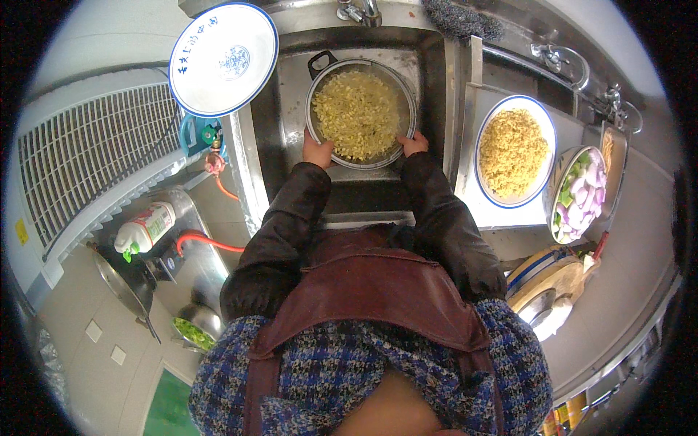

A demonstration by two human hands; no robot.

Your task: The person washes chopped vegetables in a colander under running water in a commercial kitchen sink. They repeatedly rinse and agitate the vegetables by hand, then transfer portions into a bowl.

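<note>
A round metal strainer basket [410, 90] full of pale yellow bean sprouts [357, 111] sits low in a stainless steel sink [292, 82]. It appears to rest in or on a pan, whose black handle [320, 62] sticks out at the upper left. My left hand [318, 151] grips the near left rim, thumb on top. On the near right rim, my right hand [413, 144] has hold in the same way. Both forearms wear dark sleeve covers. The fingers beneath the rim are hidden.
A large white plate [207, 60] with a blue rim is at the sink's upper left. Right of the sink stand a bowl of yellow crumbly food [512, 152] and a bowl of cut onion and green pepper [581, 193]. A faucet [372, 13] rises behind the sink.
</note>
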